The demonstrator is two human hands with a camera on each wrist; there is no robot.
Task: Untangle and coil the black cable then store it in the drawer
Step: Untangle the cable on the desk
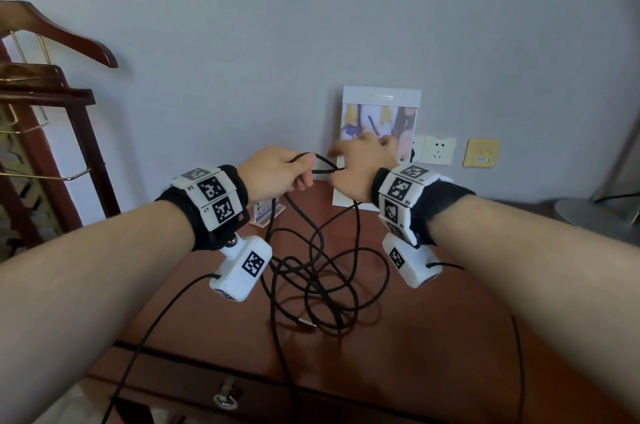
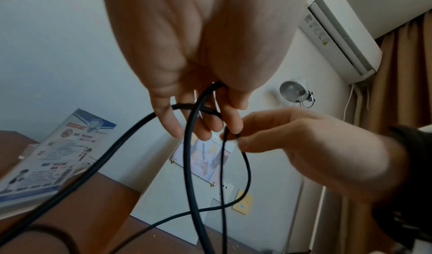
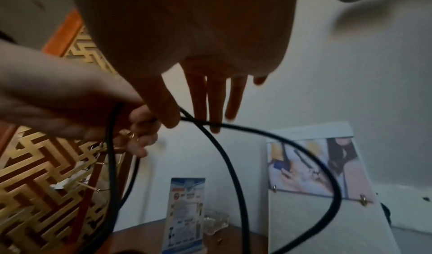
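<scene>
The black cable (image 1: pixel 329 280) lies in a loose tangle on the reddish wooden table (image 1: pixel 433 337), its metal plug (image 1: pixel 306 324) near the front. Several strands rise to my hands, which are held close together above the table's back edge. My left hand (image 1: pixel 277 171) grips strands of cable (image 2: pixel 194 147) in curled fingers. Just to its right, my right hand (image 1: pixel 363 159) pinches one strand (image 3: pixel 210 128) between thumb and forefinger, the other fingers (image 3: pixel 216 106) straight. The drawer (image 1: pixel 194 385) under the table's front edge is closed, with a ring pull (image 1: pixel 225 400).
A picture board (image 1: pixel 379 133) leans on the wall behind my hands, and a small card stand (image 1: pixel 265 212) sits left of it. A wooden clothes stand (image 1: pixel 45 112) is at the left, a lamp base (image 1: pixel 588 216) at the right. Thin camera leads (image 1: pixel 156 319) hang from my wrists.
</scene>
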